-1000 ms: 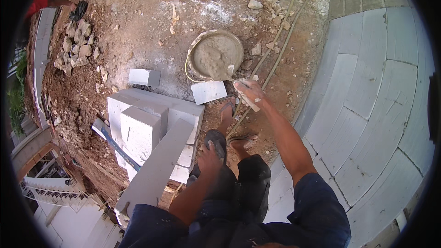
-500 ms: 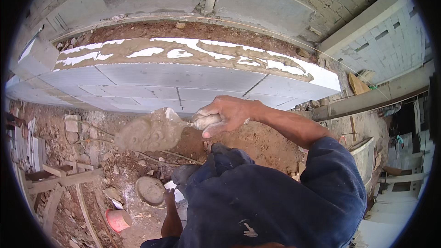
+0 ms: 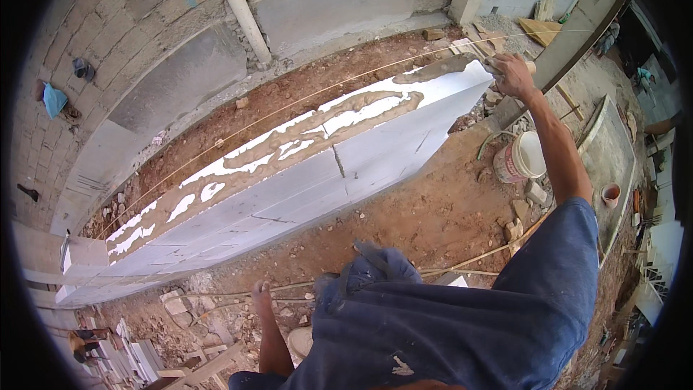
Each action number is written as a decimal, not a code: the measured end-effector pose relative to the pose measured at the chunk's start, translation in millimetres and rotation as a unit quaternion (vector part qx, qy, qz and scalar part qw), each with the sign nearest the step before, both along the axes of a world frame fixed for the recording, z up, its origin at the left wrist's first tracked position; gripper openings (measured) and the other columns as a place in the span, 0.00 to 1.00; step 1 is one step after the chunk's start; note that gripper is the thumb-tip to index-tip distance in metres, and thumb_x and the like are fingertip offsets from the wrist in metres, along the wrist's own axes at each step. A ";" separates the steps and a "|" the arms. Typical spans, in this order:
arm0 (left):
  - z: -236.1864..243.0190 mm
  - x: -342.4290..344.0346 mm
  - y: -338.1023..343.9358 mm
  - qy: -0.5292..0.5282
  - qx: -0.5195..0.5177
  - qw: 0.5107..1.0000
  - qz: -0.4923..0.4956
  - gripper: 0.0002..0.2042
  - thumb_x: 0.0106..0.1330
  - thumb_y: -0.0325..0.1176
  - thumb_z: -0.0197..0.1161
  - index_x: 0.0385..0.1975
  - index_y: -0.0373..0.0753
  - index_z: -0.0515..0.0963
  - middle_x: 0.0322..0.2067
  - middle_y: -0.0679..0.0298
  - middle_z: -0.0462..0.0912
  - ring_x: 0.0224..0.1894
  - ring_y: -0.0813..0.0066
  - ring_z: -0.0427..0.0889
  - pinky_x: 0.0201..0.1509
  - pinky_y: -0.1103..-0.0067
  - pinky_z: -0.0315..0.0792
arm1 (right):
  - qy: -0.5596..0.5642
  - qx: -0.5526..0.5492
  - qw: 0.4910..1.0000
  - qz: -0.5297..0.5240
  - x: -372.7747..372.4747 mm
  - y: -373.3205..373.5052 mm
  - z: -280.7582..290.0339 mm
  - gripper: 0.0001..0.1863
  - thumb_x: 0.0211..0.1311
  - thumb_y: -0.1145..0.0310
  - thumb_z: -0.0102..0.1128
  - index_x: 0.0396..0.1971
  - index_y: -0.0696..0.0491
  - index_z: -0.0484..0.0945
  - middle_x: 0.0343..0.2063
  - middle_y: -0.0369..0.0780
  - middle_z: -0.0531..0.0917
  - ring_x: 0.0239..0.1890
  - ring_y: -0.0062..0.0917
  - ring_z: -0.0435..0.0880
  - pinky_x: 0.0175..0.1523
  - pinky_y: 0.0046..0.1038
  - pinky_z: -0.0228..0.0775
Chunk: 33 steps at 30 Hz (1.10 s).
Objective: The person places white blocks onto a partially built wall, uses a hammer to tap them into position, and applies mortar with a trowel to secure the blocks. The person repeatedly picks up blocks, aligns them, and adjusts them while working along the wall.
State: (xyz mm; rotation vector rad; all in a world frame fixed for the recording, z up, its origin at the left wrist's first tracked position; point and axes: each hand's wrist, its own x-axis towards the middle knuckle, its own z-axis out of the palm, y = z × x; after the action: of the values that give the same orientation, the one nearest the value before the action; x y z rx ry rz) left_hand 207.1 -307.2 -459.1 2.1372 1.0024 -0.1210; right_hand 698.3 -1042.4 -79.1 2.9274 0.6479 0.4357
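A low wall of white blocks (image 3: 310,186) runs diagonally from lower left to upper right, wet grey-brown mortar (image 3: 206,191) spread unevenly along its top with white patches between. My right hand (image 3: 514,76) is at the wall's far right end, closed around the handle of a trowel (image 3: 530,67). The trowel's blade is mostly hidden beside the hand, next to the mortar on the last block. My left hand (image 3: 261,292) hangs low over the ground, in front of the wall and apart from it; its fingers are too small to make out.
A taut string line (image 3: 339,89) stretches behind the wall. To the right stand a white bucket (image 3: 521,158) and a small reddish pot (image 3: 611,193). A hose (image 3: 289,287) crosses the dirt. Another person (image 3: 81,347) is at the lower left, near stacked pale blocks (image 3: 144,361).
My right hand has swung far right and forward with the trowel to the wall's end. The mortar heap on its blade is out of sight. The view has turned right.
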 end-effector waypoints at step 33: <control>-54.1 -80.7 -203.4 0.140 -0.134 0.980 0.049 0.26 0.61 0.47 0.62 0.56 0.39 0.76 0.53 0.48 0.78 0.56 0.45 0.76 0.61 0.63 0.69 | 0.299 0.257 0.905 0.157 -296.0 301.0 -220.3 0.20 0.58 0.66 0.63 0.50 0.56 0.76 0.43 0.51 0.77 0.41 0.50 0.80 0.43 0.44 0.74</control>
State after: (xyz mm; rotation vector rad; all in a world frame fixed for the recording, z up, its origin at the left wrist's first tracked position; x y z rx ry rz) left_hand 126.3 -510.5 -513.2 1.8541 1.1781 -0.4932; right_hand 402.4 -741.4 -299.4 3.4788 1.2578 -0.3665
